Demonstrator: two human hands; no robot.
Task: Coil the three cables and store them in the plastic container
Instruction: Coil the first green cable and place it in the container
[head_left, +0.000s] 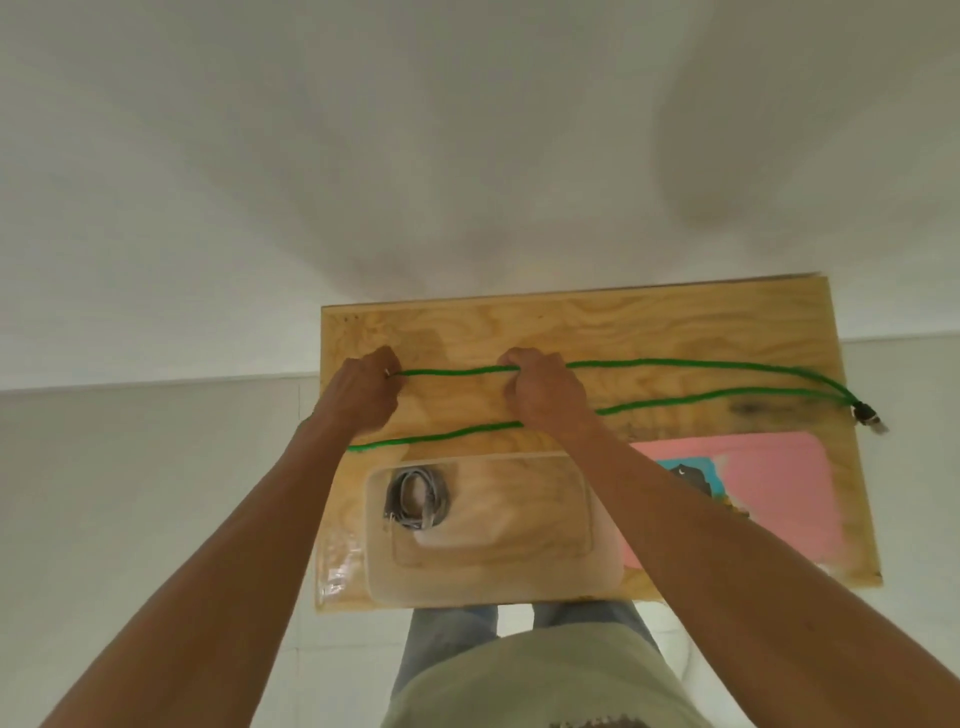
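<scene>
The green cable (675, 402) lies stretched across the far half of the plywood board (597, 322), doubled into two long strands that meet at a dark plug (868, 415) near the board's right edge. The left hand (366, 392) is clenched on the far strand at its left end, fingers curled tight round it. The right hand (543, 392), near the middle of the board, is closed over both strands; the near strand runs out from under it leftward to the board's left edge. On the near side sits the clear plastic container (602, 582), with a coiled grey cable (415, 499) lying in its far left corner. The right forearm crosses over the container's right end and hides part of a pink sheet (779, 493) just to the right. A third cable may lie on that sheet, but the dark shape there is too blurred to tell.
</scene>
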